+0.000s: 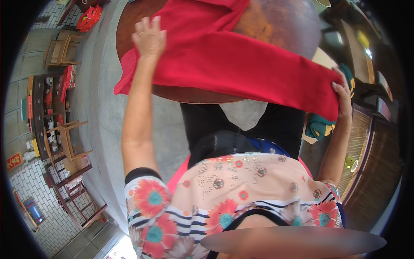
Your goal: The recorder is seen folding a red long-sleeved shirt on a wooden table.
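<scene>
A red cloth garment (226, 61) is spread across a round wooden table (278, 19), with one long, narrow part stretched to the right, past the table's near edge. My right hand (343, 90) grips the end of that part, fingers on top and thumb at its edge. At the garment's left side my left hand (149, 39) is over the fabric with its fingers apart; whether it presses on the cloth I cannot tell. A loose corner of red cloth hangs over the table's left edge beside my left forearm. The garment's far end runs out of the top of the view.
Below my right hand lies a folded dark green and yellow cloth (318, 128) on a pale surface. Wooden chairs (66, 139) and a dark shelf unit (51, 106) stand off to the left. A red plastic basket (90, 18) sits at the upper left. A green cup (351, 164) is at the right.
</scene>
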Action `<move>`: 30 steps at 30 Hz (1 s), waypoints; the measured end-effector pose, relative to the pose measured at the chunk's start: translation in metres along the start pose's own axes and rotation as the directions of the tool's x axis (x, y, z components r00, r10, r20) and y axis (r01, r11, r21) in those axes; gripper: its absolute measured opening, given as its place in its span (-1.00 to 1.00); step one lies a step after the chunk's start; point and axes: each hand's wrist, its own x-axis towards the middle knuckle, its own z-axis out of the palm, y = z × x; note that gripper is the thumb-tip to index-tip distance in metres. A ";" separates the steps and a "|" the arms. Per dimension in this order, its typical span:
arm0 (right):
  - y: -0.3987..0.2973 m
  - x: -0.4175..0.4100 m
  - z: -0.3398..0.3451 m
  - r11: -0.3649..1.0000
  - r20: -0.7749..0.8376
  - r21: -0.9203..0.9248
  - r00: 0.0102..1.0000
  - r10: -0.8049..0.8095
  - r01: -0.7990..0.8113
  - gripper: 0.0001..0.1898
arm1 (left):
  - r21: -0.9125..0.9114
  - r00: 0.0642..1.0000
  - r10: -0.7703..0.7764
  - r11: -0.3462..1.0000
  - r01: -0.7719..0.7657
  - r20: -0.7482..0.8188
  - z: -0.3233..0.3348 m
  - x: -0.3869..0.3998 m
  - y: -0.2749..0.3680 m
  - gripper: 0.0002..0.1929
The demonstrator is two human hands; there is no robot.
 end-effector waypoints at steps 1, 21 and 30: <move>0.000 -0.007 0.002 0.995 0.007 0.092 0.999 0.045 -0.045 -0.35 | -0.110 0.990 0.077 0.990 -0.090 -0.114 -0.002 0.000 0.025 -0.45; 0.000 -0.068 0.029 0.900 0.187 0.433 0.973 -0.134 0.040 -0.57 | -0.524 0.950 0.287 0.832 -0.185 0.121 -0.032 -0.056 0.142 -0.16; -0.004 -0.056 0.013 0.833 0.134 0.549 0.977 -0.167 0.068 -0.28 | -0.662 0.923 0.378 0.675 -0.324 -0.067 -0.064 -0.065 0.136 -0.23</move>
